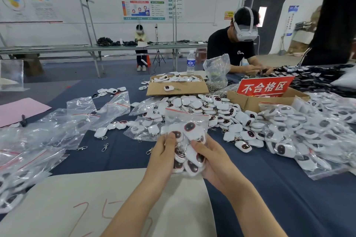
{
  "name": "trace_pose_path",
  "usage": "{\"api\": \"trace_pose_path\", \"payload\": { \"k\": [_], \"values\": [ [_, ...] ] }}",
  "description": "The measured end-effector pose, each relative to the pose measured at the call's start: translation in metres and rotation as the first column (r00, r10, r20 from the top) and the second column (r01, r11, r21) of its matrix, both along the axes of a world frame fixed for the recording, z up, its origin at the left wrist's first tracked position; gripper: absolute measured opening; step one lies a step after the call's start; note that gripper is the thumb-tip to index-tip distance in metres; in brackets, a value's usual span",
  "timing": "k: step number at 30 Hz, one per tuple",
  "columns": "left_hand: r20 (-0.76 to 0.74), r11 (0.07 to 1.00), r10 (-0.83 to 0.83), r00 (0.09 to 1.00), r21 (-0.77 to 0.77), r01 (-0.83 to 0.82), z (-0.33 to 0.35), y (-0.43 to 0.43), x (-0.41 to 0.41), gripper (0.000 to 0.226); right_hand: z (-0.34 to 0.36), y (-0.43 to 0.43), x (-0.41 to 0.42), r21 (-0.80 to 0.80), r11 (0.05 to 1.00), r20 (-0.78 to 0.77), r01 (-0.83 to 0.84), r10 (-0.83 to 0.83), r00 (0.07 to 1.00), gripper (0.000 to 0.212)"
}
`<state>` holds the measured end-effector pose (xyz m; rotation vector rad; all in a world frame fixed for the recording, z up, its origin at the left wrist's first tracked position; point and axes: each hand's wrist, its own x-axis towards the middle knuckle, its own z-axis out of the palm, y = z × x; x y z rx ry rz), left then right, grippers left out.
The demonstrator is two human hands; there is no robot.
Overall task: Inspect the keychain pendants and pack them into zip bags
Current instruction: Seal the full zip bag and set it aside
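Note:
A clear zip bag [187,121] with a red strip along its top stands upright between my hands, filled with several white keychain pendants [192,163] with dark oval faces. My left hand [163,157] grips the bag's left side with the thumb across its front. On the bag's right side my right hand [210,158] holds it, thumb on the front. A big heap of loose white pendants [208,109] lies on the blue cloth just beyond the bag.
Empty zip bags [57,131] spread to the left, filled bags [308,140] pile at the right. Two cardboard boxes [177,87] [250,102] sit behind the heap, one with a red sign [264,86]. A grey sheet [77,208] lies under my forearms. A person in a headset [240,44] works across the table.

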<state>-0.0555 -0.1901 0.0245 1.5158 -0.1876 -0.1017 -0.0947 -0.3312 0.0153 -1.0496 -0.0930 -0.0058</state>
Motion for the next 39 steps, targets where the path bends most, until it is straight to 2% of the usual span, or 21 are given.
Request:
{"api": "trace_pose_path", "payload": {
  "k": [5, 9, 13, 15, 17, 20, 23, 25, 28, 31, 33, 36, 39],
  "values": [
    [0.0, 1.0, -0.01, 1.0, 0.002, 0.01, -0.003, -0.027, 0.004, 0.024, -0.002, -0.023, -0.004, 0.005, 1.0, -0.065, -0.01, 0.01, 0.998, 0.035],
    [-0.037, 0.998, -0.055, 0.998, 0.005, 0.056, -0.004, -0.068, 0.007, 0.024, -0.01, -0.052, -0.011, 0.033, 0.991, -0.143, 0.127, -0.121, 0.982, 0.033],
    [-0.022, 0.98, -0.193, 0.981, 0.053, 0.194, 0.001, -0.122, 0.001, 0.027, -0.011, -0.092, -0.027, 0.095, 0.947, -0.136, 0.308, -0.294, 0.946, 0.032],
    [-0.039, 0.962, -0.265, 0.963, 0.05, 0.267, 0.005, -0.149, -0.001, 0.029, -0.011, -0.114, -0.037, 0.104, 0.908, -0.134, 0.406, -0.392, 0.91, 0.032],
    [-0.058, 0.945, -0.322, 0.945, 0.037, 0.324, 0.009, -0.175, -0.003, 0.022, -0.011, -0.136, -0.046, 0.118, 0.865, -0.131, 0.489, -0.474, 0.871, 0.034],
    [-0.065, 0.907, -0.42, 0.905, -0.059, 0.417, 0.016, -0.208, -0.006, 0.022, -0.006, -0.167, -0.054, 0.175, 0.788, -0.123, 0.59, -0.577, 0.807, 0.037],
    [-0.026, 0.891, -0.447, 0.894, -0.093, 0.443, 0.021, -0.229, -0.007, 0.015, 0.013, -0.203, -0.043, 0.234, 0.62, -0.174, 0.749, -0.731, 0.659, 0.033],
    [-0.041, 0.889, -0.451, 0.892, -0.111, 0.444, 0.02, -0.234, -0.004, 0.016, 0.034, -0.228, -0.03, 0.25, 0.557, -0.161, 0.792, -0.783, 0.601, 0.035],
    [-0.07, 0.902, -0.425, 0.902, -0.122, 0.415, 0.014, -0.229, 0.004, 0.021, 0.06, -0.248, -0.011, 0.298, 0.619, -0.162, 0.727, -0.718, 0.677, 0.056],
    [-0.115, 0.928, -0.367, 0.923, -0.115, 0.354, 0.006, -0.213, 0.012, 0.021, 0.054, -0.239, 0.004, 0.21, 0.676, -0.217, 0.707, -0.672, 0.708, 0.065],
    [-0.143, 0.945, -0.323, 0.936, -0.109, 0.309, 0.001, -0.2, 0.02, 0.021, 0.04, -0.22, 0.011, 0.168, 0.698, -0.206, 0.696, -0.666, 0.717, 0.06],
    [-0.152, 0.96, -0.274, 0.95, -0.095, 0.262, -0.006, -0.175, 0.031, 0.023, 0.022, -0.187, 0.02, 0.154, 0.676, -0.223, 0.72, -0.687, 0.692, 0.04],
    [-0.143, 0.972, -0.229, 0.963, -0.078, 0.219, -0.009, -0.147, 0.039, 0.022, 0.011, -0.151, 0.031, 0.127, 0.696, -0.224, 0.707, -0.674, 0.704, 0.047]
  ]
}}
